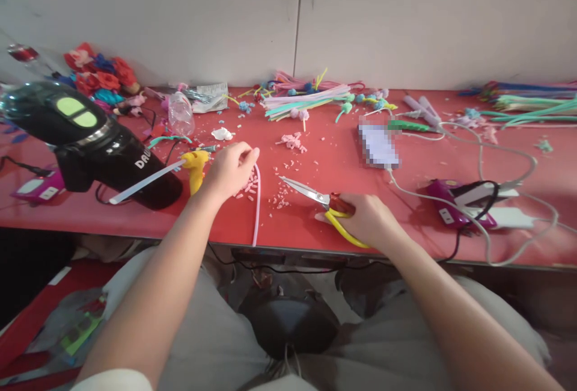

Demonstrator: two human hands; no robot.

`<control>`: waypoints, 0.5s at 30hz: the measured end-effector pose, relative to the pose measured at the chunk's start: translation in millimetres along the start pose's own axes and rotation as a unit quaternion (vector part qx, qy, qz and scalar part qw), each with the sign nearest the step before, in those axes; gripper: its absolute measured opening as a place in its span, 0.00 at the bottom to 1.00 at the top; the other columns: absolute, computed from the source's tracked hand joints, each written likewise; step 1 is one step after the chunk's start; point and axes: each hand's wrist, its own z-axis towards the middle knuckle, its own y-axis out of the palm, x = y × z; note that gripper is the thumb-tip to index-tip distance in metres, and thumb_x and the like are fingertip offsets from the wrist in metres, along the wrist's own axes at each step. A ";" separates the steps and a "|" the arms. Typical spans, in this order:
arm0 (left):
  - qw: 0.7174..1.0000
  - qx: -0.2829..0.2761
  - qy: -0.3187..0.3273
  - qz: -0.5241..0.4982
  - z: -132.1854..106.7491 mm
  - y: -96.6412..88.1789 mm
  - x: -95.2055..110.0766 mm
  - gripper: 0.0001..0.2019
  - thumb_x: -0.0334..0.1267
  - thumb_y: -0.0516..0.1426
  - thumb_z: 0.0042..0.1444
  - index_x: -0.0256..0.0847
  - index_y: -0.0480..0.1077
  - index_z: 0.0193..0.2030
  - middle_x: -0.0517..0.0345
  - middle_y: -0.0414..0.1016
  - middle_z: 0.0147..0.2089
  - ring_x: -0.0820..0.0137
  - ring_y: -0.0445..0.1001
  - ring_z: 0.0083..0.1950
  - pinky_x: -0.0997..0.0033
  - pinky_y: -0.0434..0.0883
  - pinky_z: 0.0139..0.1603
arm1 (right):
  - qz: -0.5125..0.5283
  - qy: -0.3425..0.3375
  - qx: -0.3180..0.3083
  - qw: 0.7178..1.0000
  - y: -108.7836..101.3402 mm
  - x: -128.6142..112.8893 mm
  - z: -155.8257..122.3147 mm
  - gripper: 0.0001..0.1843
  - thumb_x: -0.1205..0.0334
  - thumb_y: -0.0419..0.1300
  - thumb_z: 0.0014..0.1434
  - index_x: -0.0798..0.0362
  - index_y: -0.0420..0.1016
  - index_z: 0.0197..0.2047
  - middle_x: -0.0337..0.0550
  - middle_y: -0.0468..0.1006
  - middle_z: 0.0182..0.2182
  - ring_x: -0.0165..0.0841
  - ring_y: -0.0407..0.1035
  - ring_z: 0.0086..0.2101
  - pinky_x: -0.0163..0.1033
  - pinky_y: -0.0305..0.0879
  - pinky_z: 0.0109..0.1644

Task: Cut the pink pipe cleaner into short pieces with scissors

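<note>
My left hand [229, 169] rests on the red table [342, 168] with its fingers pinched around the top end of a pink pipe cleaner [257, 204], which runs down to the table's front edge. Small pink trimmings [282, 201] lie scattered beside it. My right hand [367, 219] grips the yellow handles of a pair of scissors [315, 195]; the blades are slightly parted and point left toward the pink strand, lying low over the table.
A black handheld appliance [94, 144] and a yellow glue gun [195, 165] sit at left. Bundles of coloured pipe cleaners [306, 97] line the back wall. A purple device [451, 207] with white cables [496, 156] lies at right, a clear bottle [180, 113] at back left.
</note>
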 end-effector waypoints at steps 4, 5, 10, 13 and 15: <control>0.995 -0.037 0.049 0.077 36.0 28.7 4.5 0.06 0.35 0.54 0.61 0.39 0.72 0.37 0.51 0.75 0.39 0.65 0.72 0.40 0.67 0.67 0.43 | -0.027 0.031 -0.002 0.999 -1.6 -2.8 1.7 0.31 0.27 0.59 0.47 0.49 0.65 0.21 0.41 0.70 0.19 0.31 0.59 0.21 0.36 0.48 0.25; 0.993 -0.059 0.049 0.085 44.2 36.4 4.3 0.05 0.34 0.55 0.61 0.40 0.73 0.39 0.50 0.75 0.40 0.65 0.72 0.41 0.66 0.67 0.44 | -0.033 0.038 -0.009 0.999 -2.1 -3.3 2.5 0.31 0.27 0.59 0.47 0.49 0.66 0.22 0.42 0.71 0.20 0.32 0.61 0.22 0.36 0.49 0.26; 0.985 -0.109 0.010 0.133 77.4 62.0 -3.2 0.10 0.31 0.55 0.60 0.40 0.73 0.47 0.45 0.73 0.50 0.58 0.73 0.51 0.61 0.69 0.51 | -0.059 0.050 -0.037 0.996 -3.0 -3.8 6.2 0.29 0.28 0.58 0.49 0.47 0.66 0.25 0.42 0.73 0.23 0.36 0.65 0.24 0.37 0.49 0.27; 0.977 -0.124 0.001 0.173 90.4 66.5 -7.9 0.12 0.31 0.54 0.61 0.37 0.73 0.49 0.41 0.72 0.53 0.54 0.73 0.54 0.58 0.69 0.53 | -0.063 0.044 -0.042 0.996 -1.9 -2.6 7.0 0.29 0.28 0.58 0.50 0.48 0.63 0.24 0.41 0.72 0.22 0.35 0.63 0.23 0.37 0.48 0.26; 0.971 -0.136 0.006 0.197 96.0 67.8 -9.0 0.12 0.33 0.54 0.61 0.36 0.73 0.50 0.40 0.72 0.53 0.53 0.72 0.55 0.57 0.69 0.54 | -0.066 0.039 -0.041 0.996 -1.2 -2.0 7.2 0.29 0.29 0.57 0.50 0.48 0.62 0.24 0.42 0.71 0.22 0.34 0.63 0.23 0.37 0.47 0.26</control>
